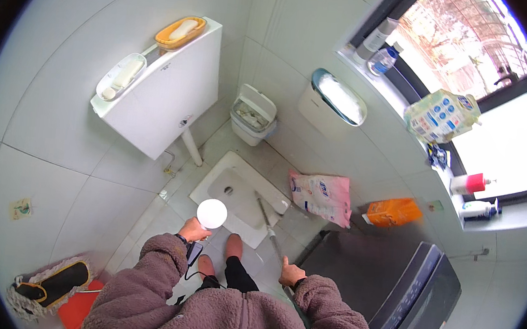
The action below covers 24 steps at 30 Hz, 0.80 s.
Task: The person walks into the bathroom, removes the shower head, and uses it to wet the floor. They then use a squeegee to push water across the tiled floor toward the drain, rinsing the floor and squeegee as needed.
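My left hand (194, 230) grips a white round object (212, 213) by its lower edge; whether it is a light bulb I cannot tell. A dark device with a black cable hangs by that wrist. My right hand (292, 272) is closed around the near end of a thin grey pole (272, 233) with a pale joint, its index finger lying along it. The pole's far end reaches over the basin of a white squat toilet (242, 191) set in the tiled floor. Both of my feet are on the floor just below the toilet.
A white cistern (166, 95) bearing soap dishes hangs on the left wall. Beyond the toilet is a small lidded bin (253, 119). Pink (322, 195) and orange (393, 212) packs lie right, above a dark washing machine (353, 271). A mop head (58, 283) is lower left.
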Motion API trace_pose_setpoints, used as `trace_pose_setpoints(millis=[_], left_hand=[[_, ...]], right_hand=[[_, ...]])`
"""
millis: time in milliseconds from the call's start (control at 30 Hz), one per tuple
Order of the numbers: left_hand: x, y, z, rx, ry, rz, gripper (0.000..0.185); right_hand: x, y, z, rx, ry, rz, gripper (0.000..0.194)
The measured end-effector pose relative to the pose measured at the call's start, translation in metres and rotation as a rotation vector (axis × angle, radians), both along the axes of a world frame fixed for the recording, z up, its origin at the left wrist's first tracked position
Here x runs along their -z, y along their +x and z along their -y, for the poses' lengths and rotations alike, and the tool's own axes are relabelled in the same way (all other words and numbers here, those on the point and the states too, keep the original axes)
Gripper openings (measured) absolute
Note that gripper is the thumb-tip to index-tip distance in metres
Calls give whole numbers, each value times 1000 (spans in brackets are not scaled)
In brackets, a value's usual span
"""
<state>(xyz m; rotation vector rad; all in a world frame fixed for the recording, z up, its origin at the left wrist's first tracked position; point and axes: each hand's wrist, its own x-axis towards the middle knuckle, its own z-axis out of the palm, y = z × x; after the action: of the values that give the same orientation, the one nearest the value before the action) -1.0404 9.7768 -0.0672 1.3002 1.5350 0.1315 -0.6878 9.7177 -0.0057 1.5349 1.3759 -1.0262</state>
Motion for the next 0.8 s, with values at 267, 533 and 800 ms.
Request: trace_pose_setpoints(millis=[267,533,800], left_hand=[[0,10,33,160,55,48,21],[-12,37,48,350,66,177,34],[-18,58,56,398,-19,213,39]], right_hand=[[-46,18,110,346,-11,-175,77],[-49,61,170,892,115,-247,62],[-35,67,217,1321,181,-286,48]])
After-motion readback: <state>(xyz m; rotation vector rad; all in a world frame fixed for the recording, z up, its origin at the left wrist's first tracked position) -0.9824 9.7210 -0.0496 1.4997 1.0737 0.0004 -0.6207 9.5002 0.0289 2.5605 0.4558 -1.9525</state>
